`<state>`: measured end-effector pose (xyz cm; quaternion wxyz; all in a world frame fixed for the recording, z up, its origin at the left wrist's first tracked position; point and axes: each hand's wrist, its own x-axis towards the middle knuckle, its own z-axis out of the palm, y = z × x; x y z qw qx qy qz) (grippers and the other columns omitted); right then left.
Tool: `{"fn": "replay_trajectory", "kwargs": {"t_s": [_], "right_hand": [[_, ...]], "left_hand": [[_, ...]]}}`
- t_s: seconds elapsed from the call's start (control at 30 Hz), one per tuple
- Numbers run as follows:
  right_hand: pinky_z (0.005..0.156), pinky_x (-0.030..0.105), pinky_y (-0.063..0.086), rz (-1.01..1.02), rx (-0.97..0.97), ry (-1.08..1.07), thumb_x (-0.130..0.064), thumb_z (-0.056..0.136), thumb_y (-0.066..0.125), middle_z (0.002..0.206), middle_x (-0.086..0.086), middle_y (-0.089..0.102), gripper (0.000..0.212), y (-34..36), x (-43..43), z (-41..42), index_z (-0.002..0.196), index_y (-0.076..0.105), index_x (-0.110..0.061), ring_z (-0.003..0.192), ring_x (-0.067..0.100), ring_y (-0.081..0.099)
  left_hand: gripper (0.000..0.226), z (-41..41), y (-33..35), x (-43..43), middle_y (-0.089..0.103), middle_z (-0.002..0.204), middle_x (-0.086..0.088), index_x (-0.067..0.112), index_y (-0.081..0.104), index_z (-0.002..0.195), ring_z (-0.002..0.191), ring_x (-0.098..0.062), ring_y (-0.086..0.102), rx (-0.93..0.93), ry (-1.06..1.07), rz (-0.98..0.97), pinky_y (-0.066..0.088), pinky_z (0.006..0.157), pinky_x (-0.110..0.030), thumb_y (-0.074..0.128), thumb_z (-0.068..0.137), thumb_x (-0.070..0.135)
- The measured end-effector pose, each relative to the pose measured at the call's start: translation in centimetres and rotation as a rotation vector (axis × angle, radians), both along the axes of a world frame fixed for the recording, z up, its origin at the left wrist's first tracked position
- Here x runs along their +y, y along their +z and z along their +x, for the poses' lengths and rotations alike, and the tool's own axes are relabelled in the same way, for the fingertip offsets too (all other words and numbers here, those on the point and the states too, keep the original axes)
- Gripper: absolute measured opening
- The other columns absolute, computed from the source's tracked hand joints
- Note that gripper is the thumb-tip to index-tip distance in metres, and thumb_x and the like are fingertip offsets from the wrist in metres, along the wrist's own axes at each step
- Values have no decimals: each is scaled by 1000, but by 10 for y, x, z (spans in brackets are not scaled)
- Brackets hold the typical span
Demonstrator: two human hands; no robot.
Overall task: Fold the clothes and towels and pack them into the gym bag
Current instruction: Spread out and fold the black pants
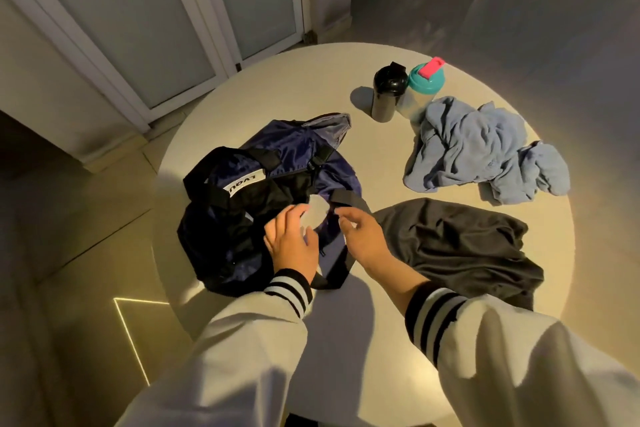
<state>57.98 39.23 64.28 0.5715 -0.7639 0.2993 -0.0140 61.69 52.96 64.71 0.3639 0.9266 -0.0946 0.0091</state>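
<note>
A navy and black gym bag (263,191) with a white label lies slumped on the left half of the round white table (284,90). My left hand (291,244) hovers over the bag's near side, fingers relaxed and spread. My right hand (362,236) is just to its right, fingers loosely curled beside a black strap (346,198) of the bag; neither hand plainly grips anything. Between the fingertips shows a small pale patch (317,213); what it is cannot be told. A crumpled light blue towel (481,152) lies at the right. A dark grey garment (464,246) lies unfolded near my right forearm.
A black bottle (386,94) and a clear shaker with a teal lid and pink cap (420,85) stand together at the table's far side, just behind the towel. Frosted glass doors are beyond the table on the left. Tiled floor surrounds it.
</note>
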Motion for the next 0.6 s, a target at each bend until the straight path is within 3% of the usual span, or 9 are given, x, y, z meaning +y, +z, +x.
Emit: {"fn": "replay_trajectory", "kwargs": {"t_s": [0.13, 0.2, 0.27, 0.33, 0.43, 0.5, 0.6], "right_hand": [[100, 32, 48, 32, 35, -15, -11, 103, 49, 121, 4, 68, 24, 0, -31, -39, 118, 68, -14, 110, 20, 61], [101, 38, 49, 37, 32, -8, -12, 103, 50, 118, 4, 69, 24, 1, -48, -57, 116, 69, -16, 108, 22, 63], [96, 33, 50, -3, 26, 18, -13, 103, 50, 114, 2, 68, 24, 0, -69, -76, 117, 68, -17, 103, 20, 63], [87, 28, 49, -87, 41, 37, -11, 102, 49, 108, 1, 68, 25, -4, -90, -94, 117, 68, -16, 94, 18, 63], [77, 29, 46, -201, 58, 83, -11, 101, 50, 102, 3, 69, 24, -16, -120, -119, 115, 69, -17, 84, 18, 61], [78, 32, 47, -315, 84, 101, -15, 101, 50, 108, 4, 67, 24, -25, -137, -130, 117, 67, -19, 91, 21, 62], [85, 43, 50, -553, 141, 170, -23, 100, 51, 114, 3, 63, 26, -42, -153, -140, 123, 63, -23, 100, 26, 62]], "left_hand": [[27, -31, 7, -46, 62, 116, 9, 31, 67, 106, 111, -20, 45, 36, -157, 72, 33, 97, -32, 58, 91, 11], [28, -43, 2, -68, 61, 121, 6, 31, 66, 113, 118, -21, 48, 133, -172, 60, 31, 104, -31, 57, 93, 13], [34, -57, -3, -89, 56, 132, -1, 26, 62, 126, 121, -24, 51, 294, -209, -42, 39, 107, -36, 56, 96, 12], [37, -71, -8, -109, 51, 137, -3, 23, 58, 133, 117, -21, 55, 412, -244, -102, 46, 101, -32, 56, 98, 11], [41, -92, -20, -134, 48, 140, -1, 22, 54, 139, 106, -15, 54, 481, -292, -102, 41, 92, -19, 54, 99, 11], [43, -103, -33, -149, 42, 148, -2, 22, 51, 142, 117, -18, 54, 527, -327, -115, 40, 97, -20, 53, 100, 11], [47, -118, -64, -162, 29, 158, 2, 27, 48, 145, 142, -19, 34, 542, -369, -53, 28, 111, -23, 54, 100, 15]]}}
